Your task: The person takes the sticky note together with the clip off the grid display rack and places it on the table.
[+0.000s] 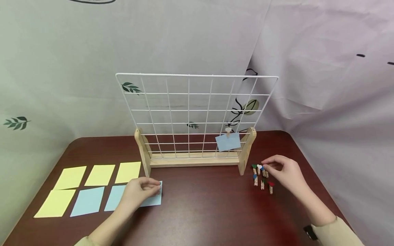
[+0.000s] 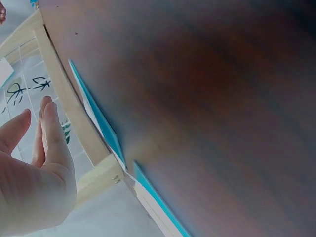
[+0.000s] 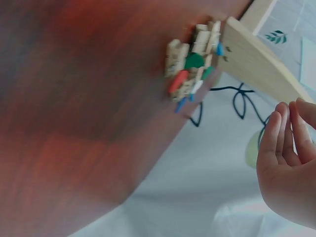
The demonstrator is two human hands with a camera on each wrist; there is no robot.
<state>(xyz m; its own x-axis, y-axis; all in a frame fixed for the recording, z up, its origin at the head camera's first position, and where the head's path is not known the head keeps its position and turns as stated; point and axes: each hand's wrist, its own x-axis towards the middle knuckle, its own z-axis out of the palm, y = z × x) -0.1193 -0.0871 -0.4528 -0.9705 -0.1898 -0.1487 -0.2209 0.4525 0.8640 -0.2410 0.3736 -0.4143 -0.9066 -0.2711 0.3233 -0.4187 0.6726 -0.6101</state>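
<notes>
My left hand is over a blue paper note near the left foot of the rack, covering part of it. In the left wrist view its thumb stands apart from the fairly straight fingers, with nothing between them. My right hand is at a group of small wooden clothespins topped with coloured hearts. Its fingertips come close to a blue-heart clothespin; in the right wrist view the straight fingers hold no visible thing. Whether they touch a clothespin I cannot tell.
A white wire grid stands in a wooden base. Low on its right side hangs a blue note under a white-heart clothespin. Several yellow notes and blue notes lie at the table's left.
</notes>
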